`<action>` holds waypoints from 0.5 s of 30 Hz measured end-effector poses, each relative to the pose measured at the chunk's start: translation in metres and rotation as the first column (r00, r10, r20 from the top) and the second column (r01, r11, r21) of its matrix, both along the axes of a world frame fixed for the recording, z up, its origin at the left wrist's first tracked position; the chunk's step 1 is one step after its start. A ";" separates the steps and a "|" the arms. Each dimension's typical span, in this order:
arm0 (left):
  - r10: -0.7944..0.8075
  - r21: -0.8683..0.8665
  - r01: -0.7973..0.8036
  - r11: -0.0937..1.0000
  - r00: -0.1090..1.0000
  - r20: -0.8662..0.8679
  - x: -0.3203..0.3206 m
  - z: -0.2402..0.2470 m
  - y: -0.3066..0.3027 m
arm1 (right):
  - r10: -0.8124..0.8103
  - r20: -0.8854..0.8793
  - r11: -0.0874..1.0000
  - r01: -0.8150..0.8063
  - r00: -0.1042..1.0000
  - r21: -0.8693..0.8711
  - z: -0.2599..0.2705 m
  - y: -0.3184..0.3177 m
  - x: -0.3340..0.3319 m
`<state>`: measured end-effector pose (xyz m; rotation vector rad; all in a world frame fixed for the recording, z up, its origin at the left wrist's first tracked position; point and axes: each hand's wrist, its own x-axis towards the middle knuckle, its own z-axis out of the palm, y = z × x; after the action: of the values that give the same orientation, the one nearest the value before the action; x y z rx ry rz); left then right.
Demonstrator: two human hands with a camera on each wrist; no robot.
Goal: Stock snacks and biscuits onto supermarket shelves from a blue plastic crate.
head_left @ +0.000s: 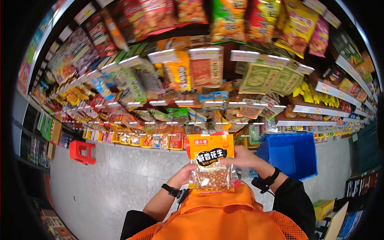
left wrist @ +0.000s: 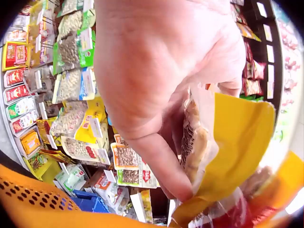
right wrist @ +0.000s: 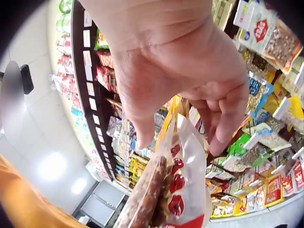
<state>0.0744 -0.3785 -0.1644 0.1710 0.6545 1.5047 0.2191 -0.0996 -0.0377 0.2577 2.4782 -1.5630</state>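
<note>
In the head view a yellow bag of peanuts [head_left: 212, 178], with a clear lower window, is held upright in front of the chest. More packaging shows behind it, with red edges at its sides. My left hand [head_left: 185, 174] grips the left edge, thumb to the front; the left wrist view shows that thumb against a yellow flap [left wrist: 242, 137]. Higher up on the other side, my right hand [head_left: 245, 157] holds the bag, its thumb over the front. In the right wrist view, a pale bag with red lip-shaped prints [right wrist: 183, 175] stands beside the peanuts.
Snack shelves with hanging bags [head_left: 264, 78] and price tags [head_left: 244, 56] curve across the front. A blue bin [head_left: 294, 154] stands on the floor at right, a red stool [head_left: 83, 152] at left. A yellow box [head_left: 323, 209] is at lower right.
</note>
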 end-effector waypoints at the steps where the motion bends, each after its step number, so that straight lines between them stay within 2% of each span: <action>1: 0.088 -0.043 -0.088 0.995 0.996 -0.001 0.002 0.004 -0.013 | 0.049 -0.029 0.998 -0.048 0.998 0.036 -0.005 -0.016 -0.006; 3: 0.219 -0.091 -0.215 0.972 0.975 0.038 0.013 0.005 -0.038 | 0.098 0.062 0.986 -0.089 0.993 -0.139 -0.013 -0.045 -0.013; 4: 0.236 -0.067 -0.236 0.969 0.972 -0.008 0.012 0.006 -0.052 | 0.136 0.100 0.982 -0.121 0.986 -0.146 -0.004 -0.055 -0.020; 5: 0.247 -0.051 -0.250 0.967 0.967 -0.054 0.013 0.006 -0.067 | 0.131 0.209 0.986 -0.106 0.969 -0.129 0.006 -0.063 -0.029; 6: 0.296 -0.005 -0.297 0.955 0.954 -0.044 0.016 -0.011 -0.079 | 0.120 0.312 0.990 -0.090 0.942 -0.109 0.011 -0.073 -0.035; 7: 0.358 0.036 -0.359 0.933 0.933 0.018 0.017 -0.014 -0.087 | 0.145 0.339 0.986 -0.109 0.929 -0.123 0.002 -0.079 -0.036; 9: 0.390 0.085 -0.391 0.916 0.920 0.032 0.016 -0.015 -0.099 | 0.117 0.252 0.977 -0.066 0.961 -0.202 -0.021 -0.078 -0.043; 10: 0.406 0.075 -0.409 0.910 0.913 0.044 0.016 -0.010 -0.102 | 0.126 0.366 0.991 -0.103 0.922 -0.083 0.015 -0.086 -0.057; 11: 0.444 0.052 -0.447 0.893 0.894 0.063 0.016 -0.006 -0.102 | 0.141 0.376 0.989 -0.118 0.916 -0.085 0.005 -0.087 -0.059; 13: 0.488 0.026 -0.492 0.870 0.868 0.091 0.010 -0.001 -0.101 | 0.022 0.206 0.910 0.066 0.978 -0.410 -0.015 -0.087 -0.061; 15: 0.543 -0.107 -0.534 0.839 0.833 0.106 0.004 0.002 -0.098 | 0.026 0.228 0.929 0.061 0.973 -0.366 -0.021 -0.080 -0.068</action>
<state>0.0785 -0.4760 -0.1626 -0.1902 0.6819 2.0136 0.1511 -0.1800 -0.0587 0.3751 1.9662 -1.8520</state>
